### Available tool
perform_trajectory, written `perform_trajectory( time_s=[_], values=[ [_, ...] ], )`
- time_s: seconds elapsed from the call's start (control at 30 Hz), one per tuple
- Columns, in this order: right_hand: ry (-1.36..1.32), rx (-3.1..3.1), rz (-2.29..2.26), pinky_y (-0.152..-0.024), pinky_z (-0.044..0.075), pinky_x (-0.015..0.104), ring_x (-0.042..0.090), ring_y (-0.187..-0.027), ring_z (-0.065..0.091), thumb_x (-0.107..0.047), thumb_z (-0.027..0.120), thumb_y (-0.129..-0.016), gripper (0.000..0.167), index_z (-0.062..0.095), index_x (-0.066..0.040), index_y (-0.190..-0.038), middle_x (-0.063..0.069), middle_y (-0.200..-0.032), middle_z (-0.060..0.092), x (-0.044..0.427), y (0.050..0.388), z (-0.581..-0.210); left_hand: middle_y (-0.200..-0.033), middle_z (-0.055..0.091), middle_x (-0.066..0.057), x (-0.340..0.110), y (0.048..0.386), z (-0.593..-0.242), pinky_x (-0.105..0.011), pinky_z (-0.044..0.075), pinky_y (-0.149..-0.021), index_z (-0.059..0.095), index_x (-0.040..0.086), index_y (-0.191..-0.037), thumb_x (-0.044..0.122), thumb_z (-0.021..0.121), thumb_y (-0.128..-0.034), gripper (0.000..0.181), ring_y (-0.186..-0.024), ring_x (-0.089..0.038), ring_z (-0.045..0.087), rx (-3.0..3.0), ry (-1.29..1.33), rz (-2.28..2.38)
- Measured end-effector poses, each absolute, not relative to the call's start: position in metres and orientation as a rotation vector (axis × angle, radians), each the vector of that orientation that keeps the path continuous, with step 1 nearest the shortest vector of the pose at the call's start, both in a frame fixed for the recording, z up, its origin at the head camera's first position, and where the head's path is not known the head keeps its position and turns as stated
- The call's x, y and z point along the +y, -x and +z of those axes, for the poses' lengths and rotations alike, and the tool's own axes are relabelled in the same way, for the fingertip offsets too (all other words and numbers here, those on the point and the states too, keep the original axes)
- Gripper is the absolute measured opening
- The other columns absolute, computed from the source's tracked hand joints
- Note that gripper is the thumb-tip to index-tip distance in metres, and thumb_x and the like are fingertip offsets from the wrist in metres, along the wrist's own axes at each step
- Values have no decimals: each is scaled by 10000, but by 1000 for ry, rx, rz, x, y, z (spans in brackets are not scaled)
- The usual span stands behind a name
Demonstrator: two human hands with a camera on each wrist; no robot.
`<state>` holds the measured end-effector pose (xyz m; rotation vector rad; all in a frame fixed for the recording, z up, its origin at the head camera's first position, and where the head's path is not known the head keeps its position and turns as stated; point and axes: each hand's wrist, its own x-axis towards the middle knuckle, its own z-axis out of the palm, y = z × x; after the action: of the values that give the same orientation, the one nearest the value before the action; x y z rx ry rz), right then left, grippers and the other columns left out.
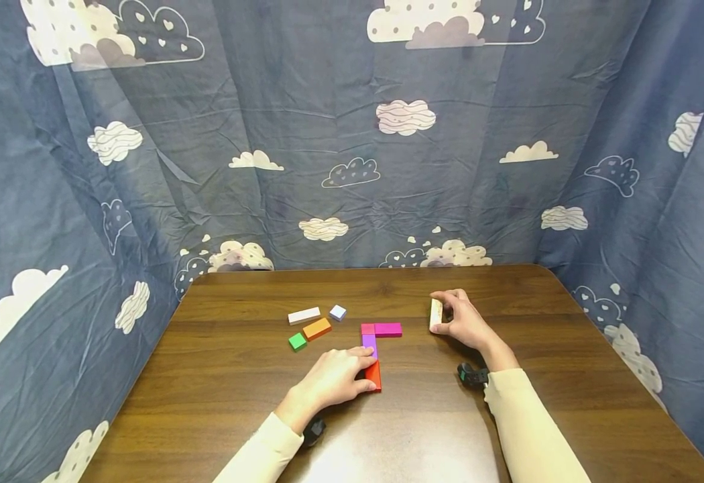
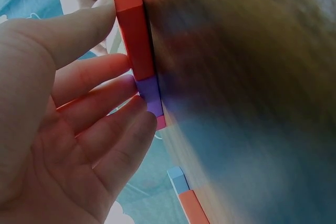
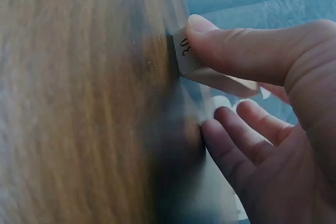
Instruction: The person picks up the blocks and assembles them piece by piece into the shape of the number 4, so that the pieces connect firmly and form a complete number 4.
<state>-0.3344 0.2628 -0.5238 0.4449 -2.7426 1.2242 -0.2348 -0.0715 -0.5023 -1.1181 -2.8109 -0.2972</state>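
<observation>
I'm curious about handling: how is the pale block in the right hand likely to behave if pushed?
The pale block would probably stay stiff, as its edges look straight in the right hand. It seems apt to slide rather than roll, given its flat faces. Tipping looks unlikely, since it appears to lie lengthwise on the table.

We see slate-blue, cloud-printed curtains (image 1: 310, 87) hanging round a dark wood-grain tabletop (image 1: 207, 396) whose near part reflects pale light.
</observation>
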Motion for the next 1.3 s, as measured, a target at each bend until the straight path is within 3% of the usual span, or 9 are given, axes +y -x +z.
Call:
perform_trajectory(
  time_s=[0.13, 0.27, 0.43, 0.87, 1.3],
  values=[
    [-448, -2734, 1291, -726, 507, 318, 303, -937, 618, -16, 900, -695, 792, 531, -53, -1395, 205, -1212, 497, 263, 336, -524, -1387, 610, 26, -72, 235, -503, -378, 538, -908, 699, 198, -1307, 477, 713, -911, 484, -1150, -197, 655, -2812, 1118, -302],
    [-452, -2738, 1326, -699, 503, 298, 248, -839, 639, -19, 898, -701, 799, 523, -81, -1404, 171, -1050, 625, 263, 338, -525, -1390, 608, 19, -72, 236, -503, -381, 535, -914, 698, 192, -1307, 471, 713, -912, 483, -1159, -202, 651, -2811, 1120, -310],
    [-441, -2730, 1319, -683, 500, 297, 227, -773, 621, -26, 905, -694, 797, 537, -110, -1396, 139, -926, 636, 263, 338, -526, -1387, 610, 23, -72, 236, -504, -378, 536, -911, 697, 192, -1307, 467, 710, -916, 479, -1150, -199, 654, -2809, 1125, -302],
    [-453, -2644, 1388, -650, 515, 251, 268, -755, 650, 43, 861, -731, 732, 551, -77, -1384, 177, -867, 668, 261, 336, -522, -1386, 609, 33, -72, 237, -505, -373, 538, -902, 697, 202, -1309, 474, 710, -913, 480, -1126, -198, 666, -2804, 1122, -298],
    [-394, -2650, 1255, -694, 524, 322, 223, -777, 671, -3, 867, -745, 707, 569, -145, -1370, 117, -879, 689, 257, 337, -523, -1392, 606, 31, -73, 236, -503, -373, 535, -912, 693, 197, -1316, 483, 702, -916, 491, -1146, -197, 656, -2799, 1127, -291]
  ],
)
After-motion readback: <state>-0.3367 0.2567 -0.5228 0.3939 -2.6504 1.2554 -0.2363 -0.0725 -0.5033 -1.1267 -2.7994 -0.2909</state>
